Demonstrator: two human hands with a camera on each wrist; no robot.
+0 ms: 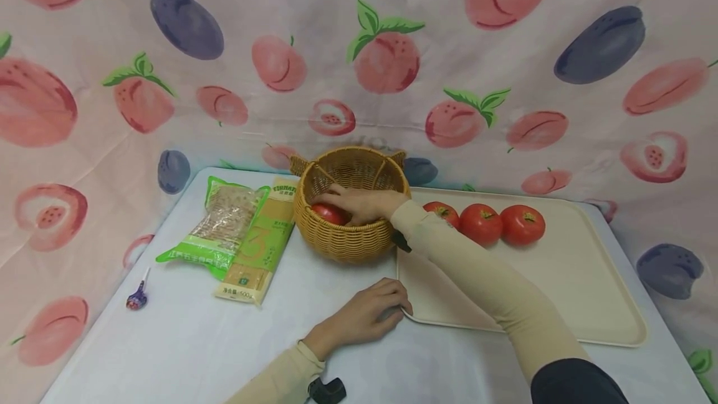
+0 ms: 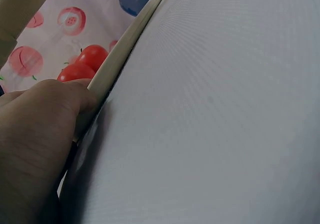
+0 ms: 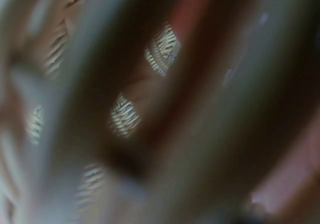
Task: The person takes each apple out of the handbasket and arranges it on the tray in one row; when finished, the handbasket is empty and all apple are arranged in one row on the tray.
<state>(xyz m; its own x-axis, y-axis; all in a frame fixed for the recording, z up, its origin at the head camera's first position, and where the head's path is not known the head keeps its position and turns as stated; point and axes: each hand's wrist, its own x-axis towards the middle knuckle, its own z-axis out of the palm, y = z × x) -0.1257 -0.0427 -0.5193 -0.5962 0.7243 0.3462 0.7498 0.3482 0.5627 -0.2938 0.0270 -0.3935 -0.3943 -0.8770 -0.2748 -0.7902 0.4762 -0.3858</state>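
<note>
My right hand reaches down inside the wicker basket, its fingers round a red tomato that shows partly below them. Blurred basket weave fills much of the right wrist view, and the fingers are hidden there. At the near left corner of the beige tray, my left hand grips the rim; in the left wrist view its fingers meet the tray edge. Along the tray's far side sit three tomatoes, the left tomato partly behind the right sleeve, then a middle tomato and a right tomato.
Left of the basket lies a green-edged clear bag of pale dry food, overlapped by a yellow-green pack of noodles. A wrapped lollipop is at the table's left side. A fruit-print cloth hangs behind the white-covered table.
</note>
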